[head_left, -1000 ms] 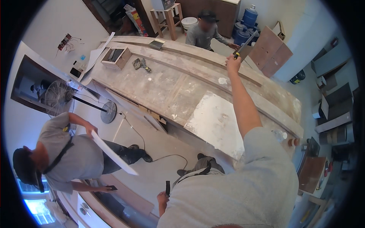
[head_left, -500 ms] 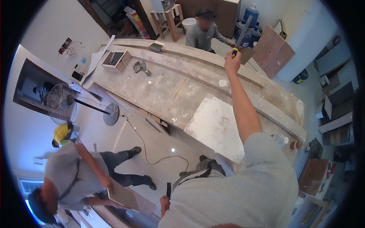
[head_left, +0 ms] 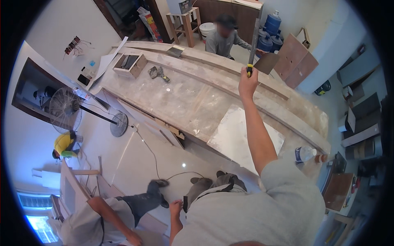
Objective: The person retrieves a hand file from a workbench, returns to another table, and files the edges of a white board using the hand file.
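Note:
My right hand [head_left: 248, 80] is raised above the long worktable [head_left: 193, 98], closed on the yellow-and-black handle [head_left: 250, 69] of a tool whose long metal blade [head_left: 255, 39] points upward. Two pale wooden strips [head_left: 217, 82] run along the table beneath my arm, beside a white square panel [head_left: 230, 133]. A small dark board [head_left: 266, 63] is just past my hand, near the hand of a co-worker across the table. My left hand [head_left: 175, 208] is low by my waist with curled fingers, next to a black strip [head_left: 185, 204]; what it holds, if anything, is unclear.
A co-worker [head_left: 221, 43] is across the table. Another [head_left: 98, 223] bends at lower left; a person in yellow [head_left: 63, 145] crouches behind. A standing fan [head_left: 67, 108], cable [head_left: 156, 158], wooden box [head_left: 129, 64], putty knife [head_left: 160, 75], bottle [head_left: 303, 154] and water jugs [head_left: 269, 39] are about.
My raised right hand has turned the tool more upright and come slightly nearer. The left co-worker has bent lower and moved toward the bottom edge, no longer showing the white strip held earlier.

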`<state>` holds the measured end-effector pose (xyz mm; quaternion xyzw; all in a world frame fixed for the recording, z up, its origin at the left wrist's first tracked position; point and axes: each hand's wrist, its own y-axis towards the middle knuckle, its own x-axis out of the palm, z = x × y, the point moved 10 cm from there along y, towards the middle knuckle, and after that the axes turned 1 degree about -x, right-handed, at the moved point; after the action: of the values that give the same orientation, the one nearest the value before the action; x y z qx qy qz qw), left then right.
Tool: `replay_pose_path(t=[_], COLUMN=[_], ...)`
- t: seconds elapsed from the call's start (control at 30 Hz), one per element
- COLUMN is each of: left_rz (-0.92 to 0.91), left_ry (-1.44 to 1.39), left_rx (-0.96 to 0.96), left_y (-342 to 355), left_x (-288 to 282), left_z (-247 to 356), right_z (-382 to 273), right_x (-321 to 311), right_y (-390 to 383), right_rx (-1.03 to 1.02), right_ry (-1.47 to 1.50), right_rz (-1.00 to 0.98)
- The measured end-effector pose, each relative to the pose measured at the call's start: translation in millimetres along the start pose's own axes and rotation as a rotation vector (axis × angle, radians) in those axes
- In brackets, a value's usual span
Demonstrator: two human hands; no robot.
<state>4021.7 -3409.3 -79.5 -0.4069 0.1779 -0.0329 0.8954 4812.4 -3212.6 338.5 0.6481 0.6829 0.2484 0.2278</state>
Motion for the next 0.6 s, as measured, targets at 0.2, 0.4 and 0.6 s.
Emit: replay_pose_path(t=[0.2, 0.4, 0.6], left_rz=[-0.097, -0.224, -0.460], left_ry=[0.106, 0.031, -0.778], left_rx=[0.018, -0.013, 0.088], left_y=[66, 154, 129], left_x=[6, 1, -1], left_z=[51, 82, 291], right_z=[-77, -214, -237], right_x=[35, 53, 54], right_y=[-172, -362, -482], right_rx=[1.105, 1.696, 1.562], right_ry=[0.939, 1.234, 0.602], right_rz=[-0.604, -1.096, -1.604])
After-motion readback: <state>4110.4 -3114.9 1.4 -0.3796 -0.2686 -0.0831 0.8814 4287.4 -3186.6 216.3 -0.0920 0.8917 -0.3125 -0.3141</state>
